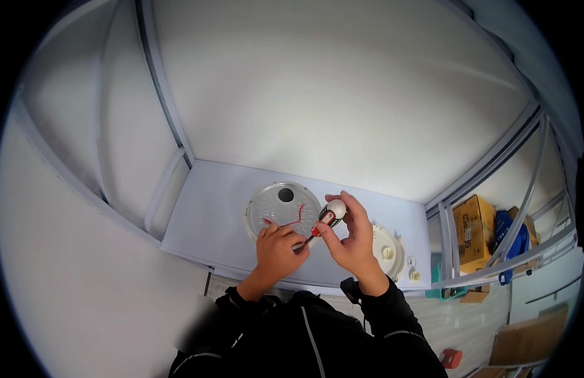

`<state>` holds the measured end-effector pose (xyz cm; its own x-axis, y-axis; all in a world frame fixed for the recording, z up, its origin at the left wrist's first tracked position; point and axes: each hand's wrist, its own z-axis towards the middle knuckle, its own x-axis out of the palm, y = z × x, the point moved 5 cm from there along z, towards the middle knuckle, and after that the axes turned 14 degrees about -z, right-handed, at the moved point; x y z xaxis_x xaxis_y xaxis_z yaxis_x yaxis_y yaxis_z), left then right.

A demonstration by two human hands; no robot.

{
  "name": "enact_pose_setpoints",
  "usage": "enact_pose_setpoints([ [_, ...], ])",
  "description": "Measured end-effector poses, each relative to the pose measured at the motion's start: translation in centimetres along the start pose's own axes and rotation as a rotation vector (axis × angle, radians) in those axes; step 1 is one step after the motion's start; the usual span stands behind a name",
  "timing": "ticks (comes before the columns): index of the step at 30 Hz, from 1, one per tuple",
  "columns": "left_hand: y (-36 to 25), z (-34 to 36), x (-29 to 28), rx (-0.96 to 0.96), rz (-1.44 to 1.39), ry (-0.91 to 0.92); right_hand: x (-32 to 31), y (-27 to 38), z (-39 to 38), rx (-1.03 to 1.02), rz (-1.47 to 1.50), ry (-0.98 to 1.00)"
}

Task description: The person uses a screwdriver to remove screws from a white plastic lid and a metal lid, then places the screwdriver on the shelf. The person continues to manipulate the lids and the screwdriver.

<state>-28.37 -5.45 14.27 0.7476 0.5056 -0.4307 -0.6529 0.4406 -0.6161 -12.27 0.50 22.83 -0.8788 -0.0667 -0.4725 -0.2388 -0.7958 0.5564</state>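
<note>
White-and-red screwdriver (329, 217) lies within the right grip (355, 240).

A hand could pass over the table (200, 208) left of the grey disc (251, 208), or behind it toward the wall (349, 107). Between left hand (279, 251) and right hand (355, 244), the screwdriver (332, 214) bars the way — a red wire (301, 213) crosses the disc beyond. Rightward, the white disc (395, 242) takes up the near side.

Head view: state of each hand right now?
Left hand: curled at the shaft of the screwdriver; grip unclear.
Right hand: holding the screwdriver by its handle.
</note>
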Motion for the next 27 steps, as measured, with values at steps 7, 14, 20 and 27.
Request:
enact_pose_setpoints([
  [7, -0.1, 0.1, -0.1, -0.025, -0.002, 0.0, -0.4, 0.8, 0.9, 0.005, -0.04, 0.06],
  [14, -0.1, 0.1, 0.0, -0.096, 0.001, 0.096, -0.4, 0.6, 0.8, 0.06, -0.071, -0.008],
  [20, -0.5, 0.9, 0.0, -0.08, -0.008, 0.25, -0.8, 1.4, 0.9, -0.025, -0.109, 0.032],
  [27, -0.5, 1.4, 0.6, -0.04, 0.039, 0.426, -1.5, 2.3, 1.5, -0.103, -0.194, 0.041],
])
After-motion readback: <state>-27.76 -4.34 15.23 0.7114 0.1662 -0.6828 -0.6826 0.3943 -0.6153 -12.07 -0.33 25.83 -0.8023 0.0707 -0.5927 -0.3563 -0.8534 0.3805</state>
